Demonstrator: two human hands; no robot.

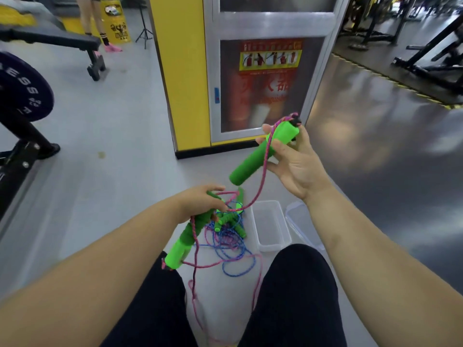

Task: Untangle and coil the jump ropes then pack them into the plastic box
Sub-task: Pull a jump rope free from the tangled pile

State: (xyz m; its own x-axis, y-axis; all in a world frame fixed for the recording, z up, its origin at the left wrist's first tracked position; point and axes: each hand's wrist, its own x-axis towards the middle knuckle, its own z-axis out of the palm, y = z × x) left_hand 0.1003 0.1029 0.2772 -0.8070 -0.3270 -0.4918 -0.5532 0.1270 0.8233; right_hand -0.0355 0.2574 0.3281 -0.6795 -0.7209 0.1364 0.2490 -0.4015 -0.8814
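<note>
**Ropes knotted, box empty**

The fingers and thumb of the right hand (293, 161) clasp a green handle (255, 156) raised at two o'clock. The left hand (200, 204) grips a second handle (185, 241) near centre. A pink rope (253, 196) sags between them into the tangle (230, 244) on the floor at six o'clock. The plastic box (269, 226) stands bare at four o'clock, its lid (298, 221) beside it. Untangling looks barely begun; coiling and packing remain.

grn handles (250, 161), pink/purple braided rope (262, 182), blue rope (229, 245), clear box (273, 246)
</note>
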